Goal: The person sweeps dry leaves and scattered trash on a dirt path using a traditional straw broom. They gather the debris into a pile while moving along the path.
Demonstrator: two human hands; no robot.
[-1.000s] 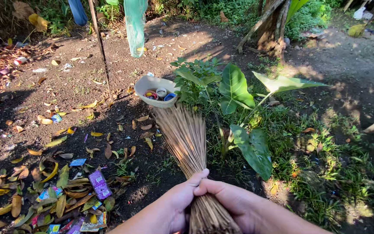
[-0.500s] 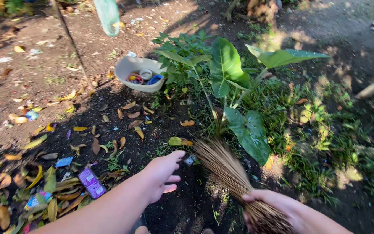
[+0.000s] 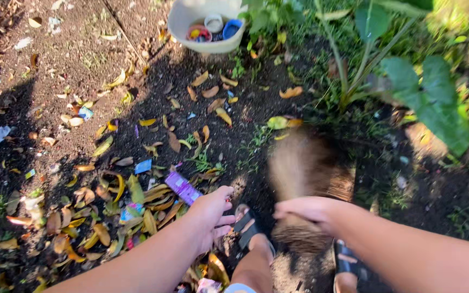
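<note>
Low in the frame, our right hand (image 3: 309,211) closes around the bound end of a stick broom (image 3: 305,179), whose blurred bristles fan upward at centre right. Our left hand (image 3: 211,214) hovers loose and part-open over the dirt ground (image 3: 71,59), holding nothing. Just upper left of it lies a purple rectangular wrapper (image 3: 182,188); a small blue wrapper (image 3: 143,166) sits further left. A white bowl (image 3: 191,27) of coloured caps stands at the top centre.

The right hand (image 3: 308,209) is closed around a stick broom (image 3: 305,179), whose bristles are blurred over dark soil. The left hand (image 3: 210,214) hangs open and empty beside a purple wrapper (image 3: 182,187) and a pile of yellow leaves (image 3: 109,211). A white bowl (image 3: 191,33) of small items sits near a broad-leaved plant (image 3: 424,97).
</note>
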